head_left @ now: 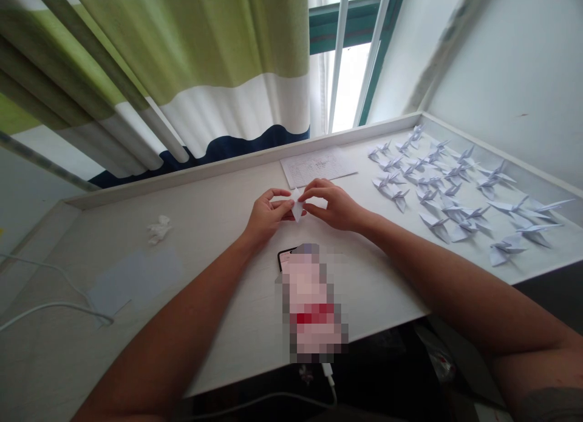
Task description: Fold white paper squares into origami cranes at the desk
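A small piece of folded white paper [297, 207], diamond-shaped with a pointed top and bottom, is held up between both hands over the middle of the table. My left hand [272, 212] pinches it at its left side between thumb and fingers. From the right, my right hand [331, 204] grips its edge with the thumb and fingertips. Many finished white paper cranes [428, 194] stand grouped on the right part of the table, beyond my right forearm. Just behind the hands lies a printed sheet [319, 165].
A phone [312, 300], blurred out, lies at the table's [228, 349] front edge with a white cable [328, 376] plugged in. To the left are a crumpled tissue [159, 229], flat white paper [132, 279] and another cable [59, 305]. A raised rim [237, 159] borders the back, before a curtain [218, 57].
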`<state>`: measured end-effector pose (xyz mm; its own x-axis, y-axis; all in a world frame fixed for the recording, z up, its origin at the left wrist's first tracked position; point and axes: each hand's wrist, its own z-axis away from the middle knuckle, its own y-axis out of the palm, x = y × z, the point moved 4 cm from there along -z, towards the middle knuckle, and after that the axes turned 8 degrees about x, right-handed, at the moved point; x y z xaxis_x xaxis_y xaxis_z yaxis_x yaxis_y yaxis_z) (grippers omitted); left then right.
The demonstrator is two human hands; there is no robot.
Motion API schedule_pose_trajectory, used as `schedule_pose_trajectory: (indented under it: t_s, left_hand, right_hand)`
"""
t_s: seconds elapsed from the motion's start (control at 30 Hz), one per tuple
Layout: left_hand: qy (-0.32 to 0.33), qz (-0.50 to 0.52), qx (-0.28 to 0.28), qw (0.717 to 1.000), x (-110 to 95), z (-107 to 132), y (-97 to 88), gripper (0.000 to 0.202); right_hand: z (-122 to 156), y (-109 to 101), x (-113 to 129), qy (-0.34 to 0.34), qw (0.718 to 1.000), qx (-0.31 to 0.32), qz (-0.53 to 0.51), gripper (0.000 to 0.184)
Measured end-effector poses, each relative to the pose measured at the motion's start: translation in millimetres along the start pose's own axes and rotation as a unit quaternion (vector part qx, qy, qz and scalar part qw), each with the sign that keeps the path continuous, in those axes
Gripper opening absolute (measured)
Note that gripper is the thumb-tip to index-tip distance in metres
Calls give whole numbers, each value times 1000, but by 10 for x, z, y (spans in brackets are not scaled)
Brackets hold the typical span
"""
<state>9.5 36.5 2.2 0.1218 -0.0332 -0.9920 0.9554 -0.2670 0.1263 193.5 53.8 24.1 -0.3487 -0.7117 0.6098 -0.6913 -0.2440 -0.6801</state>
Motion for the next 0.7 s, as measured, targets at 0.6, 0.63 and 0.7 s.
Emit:
schedule_pose_trajectory:
  t_s: [0.6,0.63,0.7]
  left_hand:
    - [1,-36,-49,998,-66,31,31,38]
    - [1,-37,-48,998,-55,27,24,36]
    - [1,-31,-37,999,-32,15,12,30]
  right_hand:
    - [-5,36,26,27,999,-4,-29,12]
    - [-4,33,29,28,999,-4,-33,10]
    - [-2,22,27,33,999,-4,-39,6]
